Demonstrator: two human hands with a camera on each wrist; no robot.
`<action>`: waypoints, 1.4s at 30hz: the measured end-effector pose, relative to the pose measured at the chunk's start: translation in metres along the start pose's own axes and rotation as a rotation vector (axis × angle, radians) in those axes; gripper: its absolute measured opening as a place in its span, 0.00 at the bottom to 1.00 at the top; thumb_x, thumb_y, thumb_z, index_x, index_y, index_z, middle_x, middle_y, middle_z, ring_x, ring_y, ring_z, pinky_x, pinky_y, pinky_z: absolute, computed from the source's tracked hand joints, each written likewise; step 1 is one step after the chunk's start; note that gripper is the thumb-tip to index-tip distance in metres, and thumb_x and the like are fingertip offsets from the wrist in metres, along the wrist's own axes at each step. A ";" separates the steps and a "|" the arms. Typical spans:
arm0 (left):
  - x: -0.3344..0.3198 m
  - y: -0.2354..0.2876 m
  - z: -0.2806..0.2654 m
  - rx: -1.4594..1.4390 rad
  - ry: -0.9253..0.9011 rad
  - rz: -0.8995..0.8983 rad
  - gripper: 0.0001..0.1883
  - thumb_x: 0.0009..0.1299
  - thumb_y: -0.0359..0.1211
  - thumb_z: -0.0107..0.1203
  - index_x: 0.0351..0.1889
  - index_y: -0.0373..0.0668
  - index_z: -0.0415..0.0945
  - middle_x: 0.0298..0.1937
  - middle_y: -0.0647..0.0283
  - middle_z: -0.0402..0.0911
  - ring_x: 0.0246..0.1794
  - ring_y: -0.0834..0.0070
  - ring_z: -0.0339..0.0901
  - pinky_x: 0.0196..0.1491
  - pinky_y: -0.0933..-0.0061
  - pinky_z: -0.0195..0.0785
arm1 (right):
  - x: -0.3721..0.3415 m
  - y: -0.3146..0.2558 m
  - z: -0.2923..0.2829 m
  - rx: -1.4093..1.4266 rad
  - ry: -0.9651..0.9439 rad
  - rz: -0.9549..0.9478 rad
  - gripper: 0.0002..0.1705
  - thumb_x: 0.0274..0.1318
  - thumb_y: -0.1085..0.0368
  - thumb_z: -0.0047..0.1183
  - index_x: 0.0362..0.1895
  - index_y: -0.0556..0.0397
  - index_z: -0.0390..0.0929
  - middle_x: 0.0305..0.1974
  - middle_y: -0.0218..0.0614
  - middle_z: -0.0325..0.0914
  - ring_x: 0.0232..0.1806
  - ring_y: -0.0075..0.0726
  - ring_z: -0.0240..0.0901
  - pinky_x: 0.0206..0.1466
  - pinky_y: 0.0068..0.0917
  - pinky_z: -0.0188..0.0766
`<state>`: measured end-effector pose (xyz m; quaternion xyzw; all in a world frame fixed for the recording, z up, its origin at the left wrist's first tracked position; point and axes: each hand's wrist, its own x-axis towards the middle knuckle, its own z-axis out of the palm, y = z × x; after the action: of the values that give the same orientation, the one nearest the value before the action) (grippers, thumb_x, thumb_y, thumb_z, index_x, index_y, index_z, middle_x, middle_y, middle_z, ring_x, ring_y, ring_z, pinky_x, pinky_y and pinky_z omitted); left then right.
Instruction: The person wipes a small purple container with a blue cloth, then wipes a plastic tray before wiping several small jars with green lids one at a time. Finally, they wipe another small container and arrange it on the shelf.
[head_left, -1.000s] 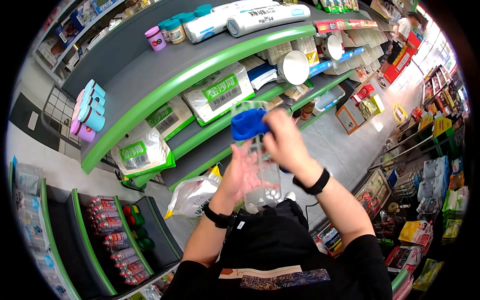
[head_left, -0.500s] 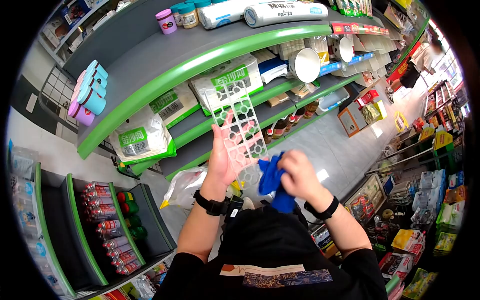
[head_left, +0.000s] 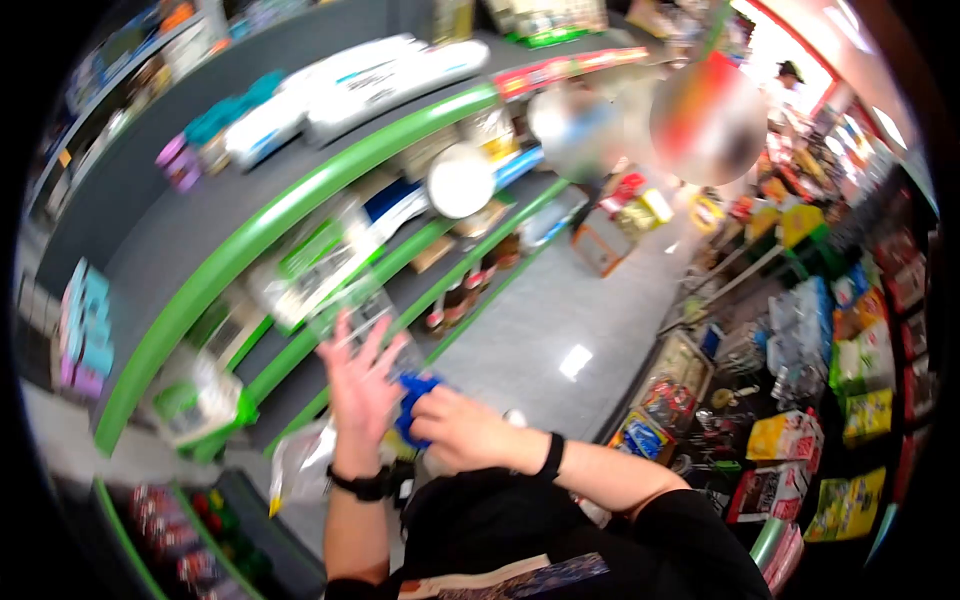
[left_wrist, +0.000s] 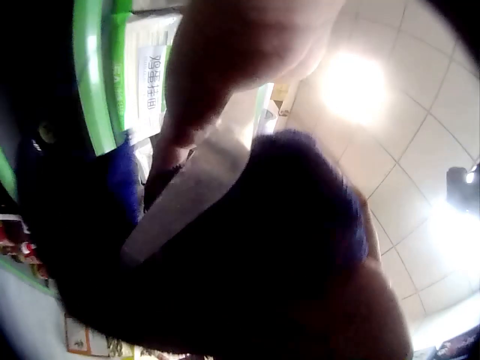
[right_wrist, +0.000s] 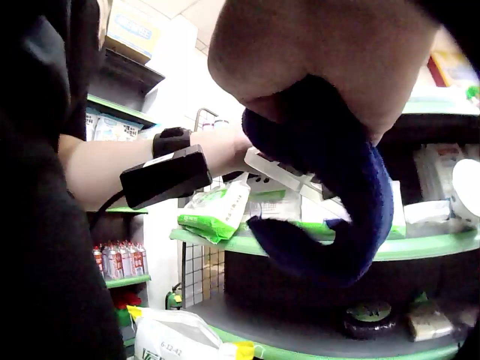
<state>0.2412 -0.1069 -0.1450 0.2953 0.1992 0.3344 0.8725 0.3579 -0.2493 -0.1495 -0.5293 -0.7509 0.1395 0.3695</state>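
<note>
The left hand [head_left: 362, 385] is raised palm up with its fingers spread, carrying a clear plastic rack [head_left: 372, 298] that is blurred and see-through. Close beside it, the right hand [head_left: 462, 425] grips a bunched blue cloth [head_left: 412, 405] against the rack's lower part. In the right wrist view the cloth [right_wrist: 356, 225] hangs in a curl below the right hand [right_wrist: 322, 56], and the rack's pale edge [right_wrist: 279, 174] shows behind it. The left wrist view is dark, with the cloth [left_wrist: 315, 172] over the rack [left_wrist: 191, 195].
A curved grey shelf with a green edge [head_left: 250, 235] stands ahead, bearing white rolls [head_left: 385, 90], cups [head_left: 88, 325] and noodle packs. A white bag [head_left: 303, 465] is below the left hand. Hanging snack packs [head_left: 785, 440] line the right side.
The view has turned toward the right. The rack has tilted and is seen less face-on. The right hand with the cloth has moved from beside the rack's lower end in against it, near the left palm.
</note>
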 end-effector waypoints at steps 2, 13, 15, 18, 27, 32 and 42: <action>0.004 -0.007 0.014 0.070 0.005 0.025 0.42 0.72 0.72 0.31 0.81 0.70 0.40 0.79 0.49 0.53 0.78 0.47 0.52 0.65 0.28 0.54 | -0.008 0.013 -0.021 0.074 0.079 0.159 0.15 0.44 0.74 0.53 0.41 0.53 0.74 0.45 0.43 0.69 0.48 0.54 0.67 0.54 0.43 0.69; 0.039 -0.092 0.100 0.197 -0.083 -0.222 0.43 0.74 0.69 0.31 0.80 0.55 0.45 0.72 0.48 0.66 0.68 0.53 0.69 0.58 0.43 0.73 | 0.004 0.095 -0.107 0.049 0.550 0.210 0.14 0.61 0.69 0.50 0.52 0.56 0.73 0.51 0.47 0.71 0.56 0.55 0.67 0.62 0.42 0.63; 0.054 -0.096 0.112 0.231 0.002 -0.012 0.41 0.75 0.68 0.35 0.79 0.57 0.52 0.72 0.46 0.66 0.67 0.57 0.71 0.65 0.55 0.68 | -0.014 0.094 -0.099 0.085 0.425 0.167 0.14 0.58 0.69 0.51 0.49 0.56 0.74 0.50 0.47 0.71 0.55 0.56 0.68 0.60 0.44 0.65; 0.072 -0.089 0.109 0.155 0.034 -0.013 0.41 0.74 0.68 0.35 0.80 0.61 0.47 0.74 0.43 0.62 0.67 0.49 0.70 0.65 0.50 0.68 | -0.046 0.079 -0.103 0.139 0.181 0.081 0.14 0.50 0.69 0.55 0.43 0.54 0.75 0.45 0.45 0.72 0.50 0.57 0.69 0.56 0.47 0.67; 0.064 -0.143 0.130 0.305 -0.135 -0.345 0.43 0.73 0.69 0.32 0.79 0.56 0.45 0.73 0.53 0.62 0.73 0.55 0.62 0.58 0.32 0.70 | -0.010 0.154 -0.175 0.158 0.698 0.190 0.12 0.53 0.77 0.50 0.44 0.60 0.72 0.42 0.50 0.71 0.46 0.56 0.69 0.52 0.43 0.68; 0.062 -0.147 0.142 0.119 0.111 -0.141 0.41 0.75 0.67 0.31 0.80 0.58 0.43 0.72 0.51 0.65 0.69 0.56 0.68 0.63 0.41 0.69 | -0.018 0.164 -0.152 0.111 0.344 0.032 0.14 0.51 0.74 0.54 0.45 0.58 0.72 0.44 0.52 0.72 0.49 0.61 0.69 0.55 0.48 0.67; 0.010 -0.090 0.129 0.119 0.451 0.319 0.44 0.71 0.71 0.33 0.81 0.67 0.39 0.74 0.45 0.61 0.71 0.50 0.65 0.59 0.40 0.73 | -0.041 0.142 -0.137 0.480 -0.332 -0.293 0.16 0.47 0.70 0.54 0.43 0.55 0.75 0.44 0.45 0.73 0.49 0.55 0.72 0.54 0.44 0.71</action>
<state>0.3607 -0.2034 -0.1084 0.2918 0.3585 0.5126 0.7236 0.5589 -0.2543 -0.1573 -0.2837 -0.8147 0.3424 0.3722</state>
